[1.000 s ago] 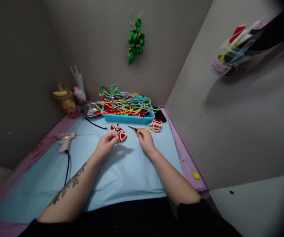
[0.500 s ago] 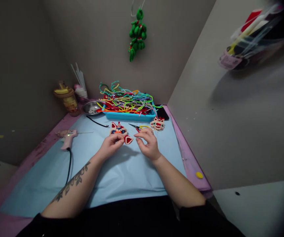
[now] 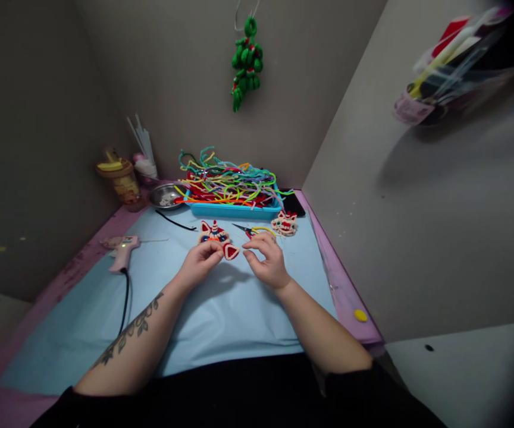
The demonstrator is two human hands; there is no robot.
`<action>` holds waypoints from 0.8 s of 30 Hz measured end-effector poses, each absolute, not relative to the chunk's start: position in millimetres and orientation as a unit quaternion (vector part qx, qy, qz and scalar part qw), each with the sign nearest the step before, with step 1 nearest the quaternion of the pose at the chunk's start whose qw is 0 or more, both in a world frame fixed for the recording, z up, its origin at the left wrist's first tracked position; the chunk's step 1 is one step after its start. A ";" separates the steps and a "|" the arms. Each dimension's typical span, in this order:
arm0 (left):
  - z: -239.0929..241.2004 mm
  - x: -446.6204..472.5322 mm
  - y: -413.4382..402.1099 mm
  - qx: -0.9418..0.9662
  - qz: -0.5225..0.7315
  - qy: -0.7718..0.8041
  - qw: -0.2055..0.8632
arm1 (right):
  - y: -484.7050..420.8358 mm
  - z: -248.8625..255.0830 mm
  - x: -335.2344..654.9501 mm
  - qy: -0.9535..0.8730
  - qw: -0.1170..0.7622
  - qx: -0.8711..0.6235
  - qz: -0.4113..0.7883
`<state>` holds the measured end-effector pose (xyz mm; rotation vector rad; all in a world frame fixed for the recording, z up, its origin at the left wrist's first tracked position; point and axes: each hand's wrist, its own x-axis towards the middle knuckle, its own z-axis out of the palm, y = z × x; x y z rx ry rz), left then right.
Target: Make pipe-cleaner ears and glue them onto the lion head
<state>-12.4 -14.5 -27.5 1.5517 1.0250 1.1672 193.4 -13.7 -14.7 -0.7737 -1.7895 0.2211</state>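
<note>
Between the fingertips of my left hand point(image 3: 203, 261) is a small red ear-shaped piece with a cream border point(image 3: 231, 251), made of fuzzy pipe cleaner. My right hand point(image 3: 266, 258) hovers just right of it, thumb and fingers apart, with nothing visible between them. Just beyond my left hand lies a pipe-cleaner lion head point(image 3: 215, 230) in red, cream, blue and orange, one ear showing at its left; my fingers hide its lower part. Pliers with yellow and red handles point(image 3: 250, 230) lie behind my right hand. A second cream and red lion head point(image 3: 285, 223) rests to their right.
A blue basket point(image 3: 234, 210) heaped with coloured pipe cleaners stands at the back, beside a metal bowl point(image 3: 168, 196). A pink glue gun point(image 3: 124, 249) with a black cord lies left. A yellow disc point(image 3: 360, 315) sits near the right edge. Green pipe-cleaner decorations point(image 3: 247, 62) hang above.
Little has moved. The red ear piece has turned slightly in my left fingers, and its red centre faces up more. My right hand stays apart from it.
</note>
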 end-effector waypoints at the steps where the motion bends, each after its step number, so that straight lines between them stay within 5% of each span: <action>1: -27.0 -12.2 -13.9 0.618 0.476 0.421 0.463 | -13.5 -15.1 192.9 -0.758 0.553 -0.333 0.095; 24: -26.2 -8.2 -15.1 0.704 0.427 0.421 0.382 | -14.4 -22.8 185.4 -0.847 0.396 -0.335 -0.118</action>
